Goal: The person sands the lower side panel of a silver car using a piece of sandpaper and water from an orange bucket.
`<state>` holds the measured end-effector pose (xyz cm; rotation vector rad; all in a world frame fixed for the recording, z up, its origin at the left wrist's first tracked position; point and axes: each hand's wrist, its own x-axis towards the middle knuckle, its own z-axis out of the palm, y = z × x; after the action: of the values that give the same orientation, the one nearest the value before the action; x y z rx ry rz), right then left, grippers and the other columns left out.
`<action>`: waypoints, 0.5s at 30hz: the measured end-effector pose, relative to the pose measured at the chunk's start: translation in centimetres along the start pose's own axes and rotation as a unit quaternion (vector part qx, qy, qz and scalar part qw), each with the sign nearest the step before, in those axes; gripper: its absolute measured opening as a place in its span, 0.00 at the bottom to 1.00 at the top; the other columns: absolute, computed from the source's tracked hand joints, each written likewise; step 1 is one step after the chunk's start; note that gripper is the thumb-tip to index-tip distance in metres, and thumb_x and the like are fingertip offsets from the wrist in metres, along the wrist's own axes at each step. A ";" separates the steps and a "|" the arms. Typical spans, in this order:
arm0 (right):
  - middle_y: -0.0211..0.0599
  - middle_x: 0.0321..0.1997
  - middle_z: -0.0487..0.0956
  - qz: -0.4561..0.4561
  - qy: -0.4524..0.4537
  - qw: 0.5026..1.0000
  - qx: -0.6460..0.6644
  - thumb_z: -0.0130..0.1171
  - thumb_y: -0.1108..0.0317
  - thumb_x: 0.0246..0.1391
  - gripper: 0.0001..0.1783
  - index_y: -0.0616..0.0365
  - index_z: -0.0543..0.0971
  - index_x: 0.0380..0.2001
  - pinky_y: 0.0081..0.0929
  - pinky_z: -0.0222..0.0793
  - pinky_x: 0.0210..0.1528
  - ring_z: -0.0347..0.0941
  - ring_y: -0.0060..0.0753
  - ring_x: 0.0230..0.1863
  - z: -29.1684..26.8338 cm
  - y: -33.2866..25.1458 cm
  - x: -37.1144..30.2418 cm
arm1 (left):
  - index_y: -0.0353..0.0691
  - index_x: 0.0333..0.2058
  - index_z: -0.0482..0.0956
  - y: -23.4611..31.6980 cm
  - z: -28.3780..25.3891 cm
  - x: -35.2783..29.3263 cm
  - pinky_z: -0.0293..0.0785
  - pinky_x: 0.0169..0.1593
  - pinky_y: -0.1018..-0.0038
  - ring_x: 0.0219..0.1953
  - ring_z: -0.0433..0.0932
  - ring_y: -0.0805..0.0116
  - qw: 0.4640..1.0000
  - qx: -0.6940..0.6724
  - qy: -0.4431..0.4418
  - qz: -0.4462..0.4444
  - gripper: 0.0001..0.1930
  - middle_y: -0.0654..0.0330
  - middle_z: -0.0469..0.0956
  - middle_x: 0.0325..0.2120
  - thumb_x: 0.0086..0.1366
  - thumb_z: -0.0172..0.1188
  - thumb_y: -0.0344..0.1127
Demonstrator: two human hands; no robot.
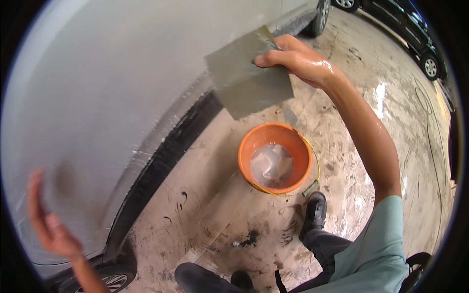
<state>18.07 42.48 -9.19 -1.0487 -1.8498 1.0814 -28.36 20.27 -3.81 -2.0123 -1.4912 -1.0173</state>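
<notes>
My right hand (pixel 298 57) pinches a wet, grey-olive sheet of sandpaper (pixel 244 80) at its upper right side, thumb on top and fingers behind. The sheet is held up beside the silver-grey car body (pixel 122 73), over its lower edge; whether the two touch I cannot tell. At the lower left, my left hand (pixel 53 229) is open, somewhat blurred, with thumb and fingers apart. It is nearest to the car panel, and a dark, soft shadow shows on the panel beside the fingers. Nothing shows in that hand.
An orange bucket (pixel 245 146) with cloudy water stands on the stained floor below the sandpaper, its thin handle with a green grip (pixel 310 188) hanging down. A black sill (pixel 166 154) runs along the car's lower edge. A black car (pixel 391 22) and a cable (pixel 430 127) lie right.
</notes>
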 end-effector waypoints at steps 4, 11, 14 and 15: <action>0.31 0.34 0.80 -0.032 -0.058 0.996 0.066 0.62 0.59 0.48 0.19 0.63 0.80 0.39 0.21 0.68 0.37 0.74 0.23 0.33 1.0 4.6 -0.5 | 0.33 0.64 0.57 10.4 19.8 1.7 0.67 0.59 0.59 0.58 0.70 0.51 0.827 -0.472 -0.222 -0.211 0.46 0.47 0.68 0.58 0.59 0.57 0.63; 0.34 0.34 0.81 -0.042 -0.239 0.970 0.032 0.64 0.57 0.49 0.20 0.62 0.80 0.39 0.22 0.70 0.38 0.75 0.24 0.35 0.3 9.9 3.8 | 0.32 0.58 0.63 15.2 33.6 2.5 0.70 0.56 0.67 0.54 0.72 0.63 0.598 -0.688 -0.193 -0.364 0.35 0.53 0.71 0.52 0.56 0.68 0.40; 0.35 0.34 0.80 -0.049 -0.319 0.944 -0.070 0.64 0.53 0.50 0.21 0.62 0.80 0.37 0.23 0.71 0.37 0.76 0.24 0.34 -1.5 11.7 7.3 | 0.34 0.56 0.65 15.7 35.7 2.4 0.73 0.53 0.67 0.50 0.75 0.64 0.601 -0.666 -0.209 -0.389 0.32 0.57 0.74 0.48 0.55 0.67 0.35; 0.35 0.34 0.80 -0.054 -0.336 0.934 -0.105 0.64 0.52 0.50 0.22 0.62 0.80 0.37 0.23 0.71 0.37 0.76 0.24 0.34 -2.6 12.6 8.1 | 0.34 0.56 0.66 16.1 35.9 2.4 0.73 0.53 0.67 0.48 0.76 0.64 0.600 -0.655 -0.222 -0.402 0.31 0.58 0.75 0.47 0.55 0.67 0.35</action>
<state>20.69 54.51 -18.15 -0.7164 -2.5798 1.3000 -2.05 42.08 -23.50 -2.5047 -2.3862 -2.8164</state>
